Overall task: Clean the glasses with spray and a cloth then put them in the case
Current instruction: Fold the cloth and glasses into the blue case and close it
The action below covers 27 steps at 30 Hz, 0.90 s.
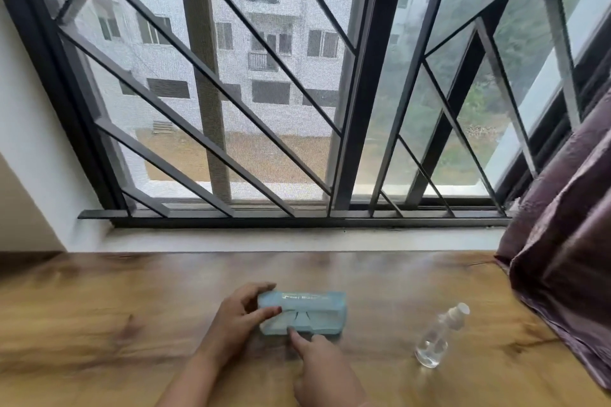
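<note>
Glasses themselves cannot be seen; the pale blue case (pixel 302 312) that belongs to the task lies closed on the wooden table (pixel 99 324), long side across the view, near the middle of the table's width and nearer the person than the window sill (pixel 297 239); the left hand (pixel 236 317) curls round the case's left end, fingers over the top and thumb on the front face, so it grips the case loosely; the right hand (pixel 325 370) points its index finger at the lower front edge of the case, the tip touching it, the other fingers folded in, with nothing in its grasp; the clear spray bottle (pixel 441 335) lies tilted to the right of the case, apart from it, white cap toward the window; bare table lies between case and bottle, and a wide bare stretch runs left of the left hand; the far table edge meets the sill under the barred window (pixel 297 76); the purple curtain (pixel 562 241) hangs over the table's right side, near the bottle but not touching it; the picture is blurred, so fine detail on the case is unreadable.
</note>
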Motion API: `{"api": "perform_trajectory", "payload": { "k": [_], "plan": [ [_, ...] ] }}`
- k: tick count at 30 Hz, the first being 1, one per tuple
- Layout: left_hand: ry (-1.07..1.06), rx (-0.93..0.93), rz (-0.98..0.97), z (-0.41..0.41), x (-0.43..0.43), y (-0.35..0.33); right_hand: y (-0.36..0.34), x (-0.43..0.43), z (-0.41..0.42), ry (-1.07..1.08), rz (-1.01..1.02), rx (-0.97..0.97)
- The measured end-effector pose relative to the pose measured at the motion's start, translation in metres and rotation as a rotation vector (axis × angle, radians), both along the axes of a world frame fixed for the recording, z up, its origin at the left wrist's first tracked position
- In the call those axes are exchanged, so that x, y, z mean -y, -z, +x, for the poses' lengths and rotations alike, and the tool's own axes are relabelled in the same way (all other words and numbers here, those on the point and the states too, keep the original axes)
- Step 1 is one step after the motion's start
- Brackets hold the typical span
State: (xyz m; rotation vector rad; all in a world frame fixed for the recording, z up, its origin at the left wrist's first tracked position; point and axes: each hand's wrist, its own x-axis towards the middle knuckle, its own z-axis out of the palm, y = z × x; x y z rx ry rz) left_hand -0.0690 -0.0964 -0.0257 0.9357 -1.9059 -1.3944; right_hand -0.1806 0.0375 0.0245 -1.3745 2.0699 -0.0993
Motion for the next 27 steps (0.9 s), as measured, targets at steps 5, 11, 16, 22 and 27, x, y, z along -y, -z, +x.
{"api": "perform_trajectory", "payload": {
  "k": [5, 11, 16, 22, 27],
  "plan": [
    [-0.211, -0.014, -0.051, -0.023, -0.010, 0.002, 0.003, 0.002, -0.002, -0.017, 0.029, -0.017],
    [-0.507, 0.063, -0.251, -0.046, -0.022, 0.005, 0.008, 0.016, -0.005, 0.007, 0.105, -0.057],
    [-0.535, 0.082, -0.360, -0.049, -0.022, 0.008, 0.004, -0.006, -0.009, 0.138, -0.159, 0.118],
    [-0.539, 0.093, -0.380, -0.049, -0.021, 0.012, -0.002, 0.018, -0.018, 0.644, -0.663, 0.457],
    [-0.581, 0.065, -0.364, -0.048, -0.022, 0.009, 0.017, 0.047, -0.008, 0.864, -0.718, 0.516]
  ]
}}
